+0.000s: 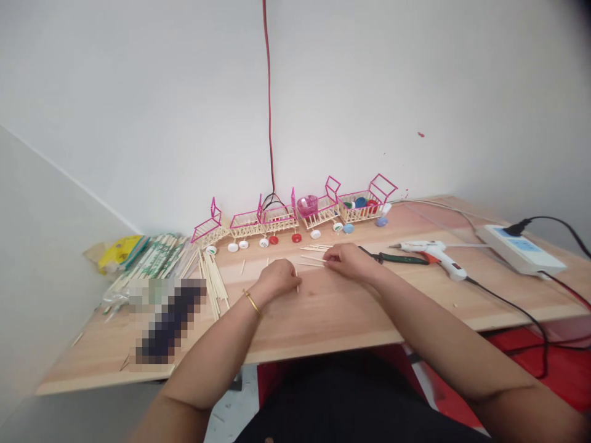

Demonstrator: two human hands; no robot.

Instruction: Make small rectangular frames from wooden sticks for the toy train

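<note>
My left hand (277, 277), closed in a pinch, holds a short wooden stick (298, 282) upright or nearly so near the middle of the table. To its right, my right hand (345, 259) is low over the wood, its fingers pressed together on the end of a thin wooden stick (311, 261). More pale sticks (317, 247) lie just behind those fingers. Left of my left hand lies a short cut stick (242, 266). Behind both hands, several small stick-built carts with magenta rims, such as the cart (279, 219), stand on bottle-cap wheels against the wall.
Green-handled pliers (404, 259) and a white glue gun (446, 259) lie at right, near a white power strip (521, 249) with trailing cords. Loose long sticks (213, 283), bagged sticks (157, 261) and a pixelated dark object (170, 323) occupy the left side.
</note>
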